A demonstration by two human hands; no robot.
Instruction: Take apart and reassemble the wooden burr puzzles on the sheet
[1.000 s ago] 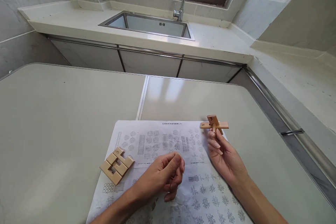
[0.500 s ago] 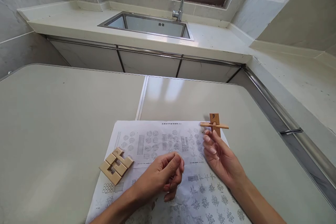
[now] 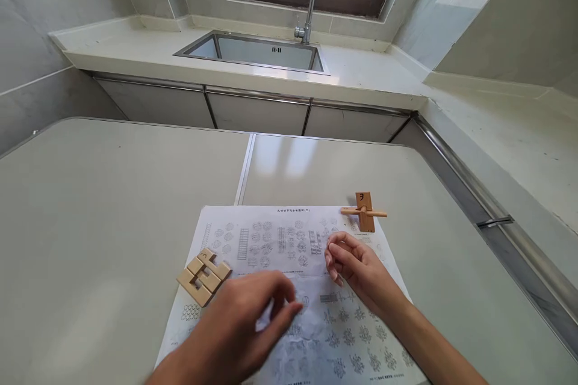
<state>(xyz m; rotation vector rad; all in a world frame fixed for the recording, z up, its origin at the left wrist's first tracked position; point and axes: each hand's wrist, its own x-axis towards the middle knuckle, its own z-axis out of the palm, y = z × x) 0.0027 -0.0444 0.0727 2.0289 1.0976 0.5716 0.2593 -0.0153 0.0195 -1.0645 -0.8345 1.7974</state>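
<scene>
The right hand point(image 3: 356, 271) had let go! A second earlier its fingertips gripped the wooden cross point(image 3: 363, 212); half a second earlier they hovered just below it; now the hand had swung away, leftward and nearer the person, over the printed sheet point(image 3: 253, 215). Its fingers were loosely curled with nothing visible in them, though whether thumb and fingertips met could not be told. The cross rested alone at the sheet's top right corner, partly past the edge, its marked board facing the viewer.

And there went the left hand point(image 3: 239, 316)! Tucked in with fingertips together before, it had rolled knuckles-up and opened, thumb well parted from the fingers, slightly blurred and visibly holding nothing. It had shifted left, right beside the flat wooden block cluster point(image 3: 205, 277); contact could not be judged. That cluster stayed put across the sheet's left edge. The view had tipped up too, showing more of the window point(image 3: 347, 3).
</scene>
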